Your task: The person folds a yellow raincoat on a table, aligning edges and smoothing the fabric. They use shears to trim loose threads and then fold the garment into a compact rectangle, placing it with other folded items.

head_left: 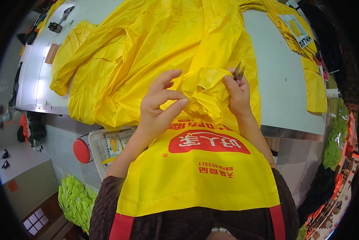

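Note:
A large yellow garment (pixel 147 52), a raincoat by its look, is spread over the table, its near edge hanging over the front. One gathered end of it, like a sleeve cuff (pixel 205 90), is raised in front of me. My right hand (pixel 239 96) grips this end between thumb and fingers. The same hand holds small thread snips (pixel 238 73), their dark blades pointing up and away. Just left of the cuff, my left hand (pixel 159 104) has thumb and index tips together in a pinch, other fingers raised. Anything between those tips is too small to see.
On the white table (pixel 273 60), folded yellow pieces (pixel 283 24) lie right, with a flat yellow piece (pixel 314 86) and a thread spool (pixel 333 93). A brown block (pixel 51 53) lies left. Below stand a white basket (pixel 95 148) and red stool (pixel 81 151).

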The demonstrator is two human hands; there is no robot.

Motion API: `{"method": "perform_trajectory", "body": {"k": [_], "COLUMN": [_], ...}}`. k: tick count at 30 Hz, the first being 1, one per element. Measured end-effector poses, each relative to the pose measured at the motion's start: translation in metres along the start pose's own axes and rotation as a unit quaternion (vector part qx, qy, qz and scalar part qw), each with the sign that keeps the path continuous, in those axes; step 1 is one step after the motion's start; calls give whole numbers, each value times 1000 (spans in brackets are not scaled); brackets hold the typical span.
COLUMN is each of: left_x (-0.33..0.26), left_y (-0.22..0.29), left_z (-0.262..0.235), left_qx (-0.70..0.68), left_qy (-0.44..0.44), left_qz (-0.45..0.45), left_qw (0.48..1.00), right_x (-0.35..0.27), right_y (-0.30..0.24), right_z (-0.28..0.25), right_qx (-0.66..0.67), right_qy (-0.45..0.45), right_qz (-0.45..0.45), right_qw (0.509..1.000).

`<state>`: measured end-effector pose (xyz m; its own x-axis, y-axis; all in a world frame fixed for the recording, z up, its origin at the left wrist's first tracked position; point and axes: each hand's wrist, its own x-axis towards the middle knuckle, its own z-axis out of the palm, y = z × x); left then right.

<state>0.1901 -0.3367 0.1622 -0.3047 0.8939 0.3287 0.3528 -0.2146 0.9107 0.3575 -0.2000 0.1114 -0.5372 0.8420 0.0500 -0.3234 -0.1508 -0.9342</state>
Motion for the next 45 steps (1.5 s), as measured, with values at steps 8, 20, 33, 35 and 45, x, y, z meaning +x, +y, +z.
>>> {"method": "perform_trajectory", "body": {"k": [8,20,33,35,45], "left_x": [-14,2,5,6,7], "left_y": [-57,-49,-36,-34,-32], "left_z": [-3,18,19,20,22], "left_qx": [-404,-408,-325,-326,-342], "left_qy": [35,-42,-147,-156,-174], "left_qz": [-188,-185,-323,-331,-304], "left_qw": [895,893,877,872,872], "right_x": [2,-1,-16,-19,-8], "right_y": [5,-5,-90,-112,-120], "right_z": [-2,6,-21,-8,11], "right_qx": [50,218,-465,-535,-652], "right_qy": [-22,-2,-149,-234,-368], "right_qz": [42,98,-32,-18,-105], "right_qw": [998,971,872,812,654]}}
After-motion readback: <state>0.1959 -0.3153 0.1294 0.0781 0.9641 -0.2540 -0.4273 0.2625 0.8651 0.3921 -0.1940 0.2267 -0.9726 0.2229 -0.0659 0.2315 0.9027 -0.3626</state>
